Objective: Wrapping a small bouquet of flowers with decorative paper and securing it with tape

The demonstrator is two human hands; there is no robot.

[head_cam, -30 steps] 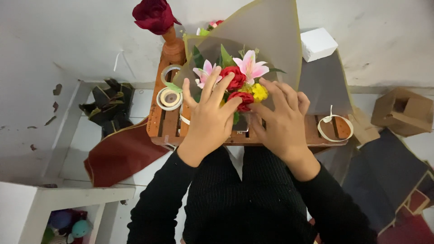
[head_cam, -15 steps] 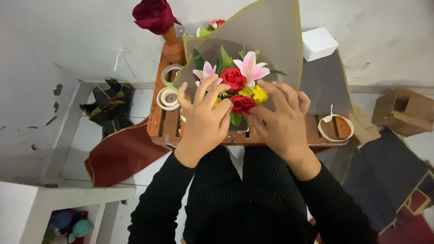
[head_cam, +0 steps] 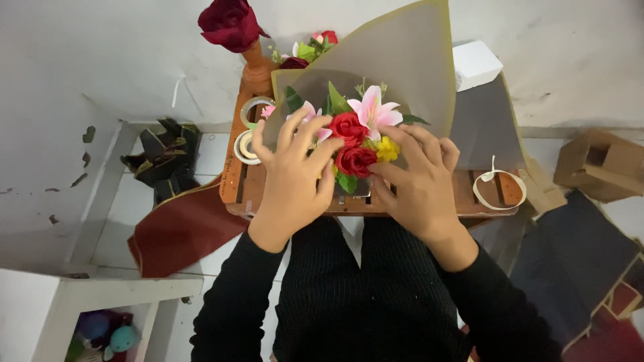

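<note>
A small bouquet (head_cam: 355,137) of red roses, pink lilies and a yellow flower lies on a sheet of grey-brown wrapping paper (head_cam: 396,67) atop a low wooden slatted table (head_cam: 469,194). My left hand (head_cam: 295,174) presses flat on the paper at the bouquet's left side, fingers spread. My right hand (head_cam: 416,177) presses on the right side, fingertips touching the lower red rose and yellow flower. Both sleeves are black.
Two tape rolls (head_cam: 247,134) sit at the table's left end, a white ribbon loop (head_cam: 500,188) at its right. A dark red rose (head_cam: 231,23) stands behind, near a white box (head_cam: 476,64). Dark red paper (head_cam: 181,231), black scraps (head_cam: 164,161) and a cardboard box (head_cam: 600,164) lie around.
My left hand has slid left off the flowers, uncovering the red roses. My right hand has moved in closer to the blooms.
</note>
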